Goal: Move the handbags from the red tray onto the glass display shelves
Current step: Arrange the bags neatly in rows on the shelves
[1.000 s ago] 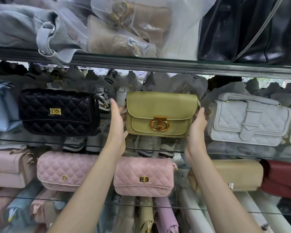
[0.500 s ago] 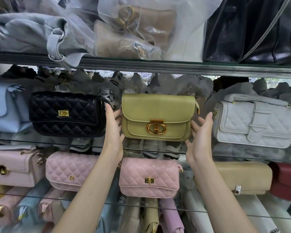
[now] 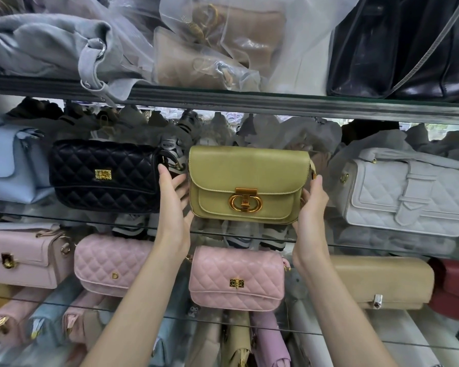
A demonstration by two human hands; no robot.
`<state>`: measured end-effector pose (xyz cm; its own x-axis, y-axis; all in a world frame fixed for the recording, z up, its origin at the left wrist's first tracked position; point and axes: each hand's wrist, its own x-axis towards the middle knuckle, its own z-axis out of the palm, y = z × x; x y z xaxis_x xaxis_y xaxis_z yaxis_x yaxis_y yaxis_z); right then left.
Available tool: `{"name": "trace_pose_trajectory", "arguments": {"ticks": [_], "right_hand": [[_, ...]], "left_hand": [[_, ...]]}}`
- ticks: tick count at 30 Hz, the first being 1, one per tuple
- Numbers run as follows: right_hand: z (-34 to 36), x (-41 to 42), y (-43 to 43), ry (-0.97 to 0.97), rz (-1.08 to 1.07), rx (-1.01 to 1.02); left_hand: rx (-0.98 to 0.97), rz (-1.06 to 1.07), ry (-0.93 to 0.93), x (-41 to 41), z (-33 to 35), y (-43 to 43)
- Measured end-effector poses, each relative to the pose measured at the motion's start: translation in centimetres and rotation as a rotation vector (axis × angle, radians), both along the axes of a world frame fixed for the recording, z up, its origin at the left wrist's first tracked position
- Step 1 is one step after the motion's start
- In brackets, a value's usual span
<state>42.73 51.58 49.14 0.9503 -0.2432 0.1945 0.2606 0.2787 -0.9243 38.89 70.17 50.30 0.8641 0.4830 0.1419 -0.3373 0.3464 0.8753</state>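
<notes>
Left of the left grip, just beside it, a black quilted bag (image 3: 104, 176) stands on the glass shelf (image 3: 355, 246). The left grip (image 3: 172, 207) is wide, with straight fingers laid against the left end of the olive handbag (image 3: 249, 168). The handbag stands upright on the shelf between the two grips, clasp facing out. The right grip (image 3: 312, 207) is wide, its fingers flat against the handbag's right end. Right of it, near, stands a white quilted bag (image 3: 408, 192).
</notes>
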Motion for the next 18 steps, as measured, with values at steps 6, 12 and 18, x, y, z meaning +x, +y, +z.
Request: {"name": "trace_pose_trajectory", "arguments": {"ticks": [6, 12, 18], "right_hand": [[-0.3, -0.1, 0.0, -0.023, -0.015, -0.032], [0.0, 0.2, -1.6, -0.012, 0.081, 0.062], [-0.4, 0.0, -1.8, -0.007, 0.113, 0.113]], "left_hand": [[-0.023, 0.009, 0.009, -0.1, -0.2, 0.1], [-0.036, 0.019, 0.003, -0.2, -0.5, 0.1], [-0.028, 0.027, 0.002, -0.3, -0.6, 0.0]]}}
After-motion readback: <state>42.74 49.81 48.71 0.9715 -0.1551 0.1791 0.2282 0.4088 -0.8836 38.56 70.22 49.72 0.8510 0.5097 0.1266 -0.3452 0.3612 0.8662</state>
